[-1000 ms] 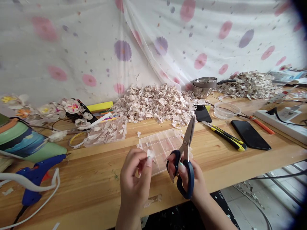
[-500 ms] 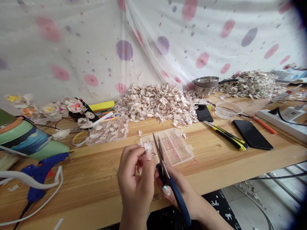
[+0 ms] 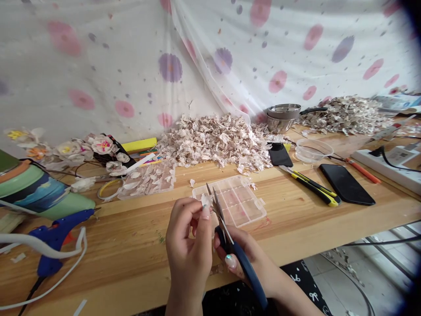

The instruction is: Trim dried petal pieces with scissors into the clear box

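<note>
Between thumb and fingers, my left hand (image 3: 190,245) pinches a small whitish petal (image 3: 206,200). My right hand (image 3: 245,256) is wrapped round the dark blue handles of a pair of scissors (image 3: 241,263). The blades point up and away, slightly parted, right beside the petal. Whether they touch it I cannot tell. Behind the blades lies a clear plastic compartment box (image 3: 245,204). Farther back a large heap of pale dried petals (image 3: 213,140) spreads along the wall.
A blue glue gun (image 3: 55,239) and a green painted vase (image 3: 42,186) stand left, near artificial flowers (image 3: 103,147). To the right lie a yellow-black utility knife (image 3: 312,186), a black phone (image 3: 347,184), a clear bowl (image 3: 312,151) and a white power strip (image 3: 388,169).
The scissor blades have tipped left and come closer together at the petal. My left hand has shifted slightly right with the petal.
</note>
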Tool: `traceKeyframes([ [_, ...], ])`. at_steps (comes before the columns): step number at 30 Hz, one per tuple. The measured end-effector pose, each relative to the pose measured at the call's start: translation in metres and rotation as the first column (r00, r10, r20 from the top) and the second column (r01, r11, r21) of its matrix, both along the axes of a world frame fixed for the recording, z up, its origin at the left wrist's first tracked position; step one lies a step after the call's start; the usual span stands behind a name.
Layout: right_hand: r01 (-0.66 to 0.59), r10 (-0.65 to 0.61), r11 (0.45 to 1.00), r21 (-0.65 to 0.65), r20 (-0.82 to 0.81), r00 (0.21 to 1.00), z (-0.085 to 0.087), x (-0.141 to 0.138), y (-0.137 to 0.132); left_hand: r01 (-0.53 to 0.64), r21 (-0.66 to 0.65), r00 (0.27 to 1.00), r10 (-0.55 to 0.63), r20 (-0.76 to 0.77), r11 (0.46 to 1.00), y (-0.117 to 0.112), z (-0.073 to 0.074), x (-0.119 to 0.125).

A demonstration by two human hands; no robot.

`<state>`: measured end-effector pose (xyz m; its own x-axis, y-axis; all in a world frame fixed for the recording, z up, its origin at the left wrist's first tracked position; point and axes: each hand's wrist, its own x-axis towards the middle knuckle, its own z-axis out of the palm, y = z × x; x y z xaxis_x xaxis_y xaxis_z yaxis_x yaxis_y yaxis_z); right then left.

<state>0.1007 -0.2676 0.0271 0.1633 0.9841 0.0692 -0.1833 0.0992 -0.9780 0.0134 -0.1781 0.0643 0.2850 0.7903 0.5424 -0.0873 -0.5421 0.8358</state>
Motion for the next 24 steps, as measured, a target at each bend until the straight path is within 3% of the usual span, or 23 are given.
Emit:
traceKeyframes([
  [24,0.025,-0.025,1.0,0.015,-0.009,1.0,-0.0079,-0.0005,-0.0015,0.079,0.004,0.997,-0.079,-0.022,0.997,-0.0008,-0.0031,-0.0001],
])
